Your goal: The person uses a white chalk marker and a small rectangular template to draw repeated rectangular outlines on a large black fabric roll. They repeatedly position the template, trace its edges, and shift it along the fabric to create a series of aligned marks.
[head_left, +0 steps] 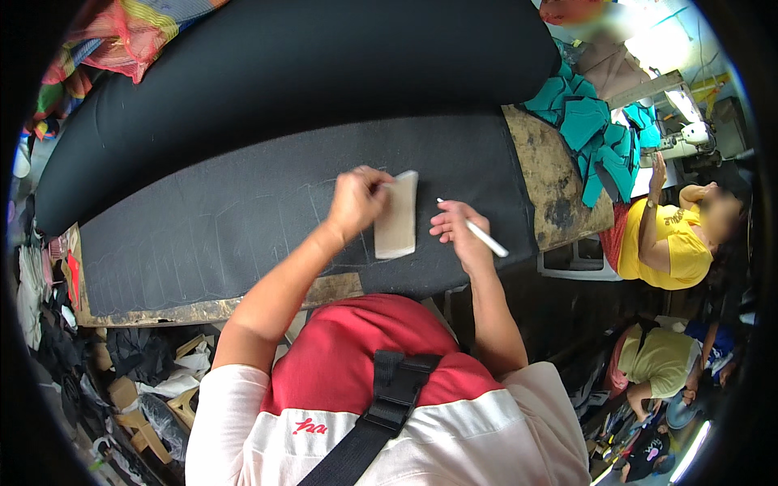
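Dark fabric [203,211] covers the table, with rows of thin pale outlines drawn over its left and middle parts. On it is a beige, nearly rectangular pattern piece [395,220], close in front of me. My left hand [361,201] pinches the upper left edge of this piece, fingers bent together and slightly blurred. Just right of the piece, my right hand [463,232] holds a white pen [489,240] between thumb and fingers. The pen's thin end points up and left, apart from the fabric.
A large black fabric roll [324,69] lies along the table's far side. Teal cut pieces [587,125] are heaped at the right end, by a sewing machine [685,139]. A person in a yellow shirt [677,247] sits there. Scraps [146,364] fill the lower left.
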A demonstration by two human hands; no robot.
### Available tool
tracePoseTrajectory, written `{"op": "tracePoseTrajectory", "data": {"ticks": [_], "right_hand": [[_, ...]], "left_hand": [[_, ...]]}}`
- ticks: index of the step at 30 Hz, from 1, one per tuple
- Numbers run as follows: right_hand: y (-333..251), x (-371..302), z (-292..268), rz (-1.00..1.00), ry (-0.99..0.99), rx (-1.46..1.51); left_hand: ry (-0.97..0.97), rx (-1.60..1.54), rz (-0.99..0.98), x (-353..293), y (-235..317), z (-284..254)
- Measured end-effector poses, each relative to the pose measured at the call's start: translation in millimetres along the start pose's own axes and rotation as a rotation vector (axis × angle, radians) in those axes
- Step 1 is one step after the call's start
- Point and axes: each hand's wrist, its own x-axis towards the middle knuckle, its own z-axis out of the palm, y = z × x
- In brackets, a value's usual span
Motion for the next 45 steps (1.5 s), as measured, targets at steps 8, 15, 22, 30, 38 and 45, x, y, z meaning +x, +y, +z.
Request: {"op": "tracePoseTrajectory", "data": {"ticks": [8, 15, 22, 30, 38, 45], "right_hand": [[20.1, 26.8, -39.7, -0.157, -0.093, 0.209], [89.8, 42.6, -15.2, -0.267, 0.078, -0.13], [59.8, 68.7, -11.2, -0.623, 0.242, -0.54], [32.2, 123.6, 32.4, -0.648, -0.077, -0.696], [48.4, 132.9, 0.6, -0.302, 0.294, -0.443], [55.4, 21.9, -21.1, -0.6, 0.091, -0.893]], "left_hand": [[-0.084, -0.144, 0.683, -47.2, 30.9, 50.1], [-0.228, 0.465, 0.267, -44.7, -43.2, 69.4], [-0.24, 0.542, 0.216, -46.0, -54.4, 77.9], [-0.239, 0.515, 0.239, -47.0, -57.2, 75.5], [-0.22, 0.508, 0.214, -47.3, -54.4, 75.9], [-0.249, 0.492, 0.162, -45.2, -49.5, 74.8]]}}
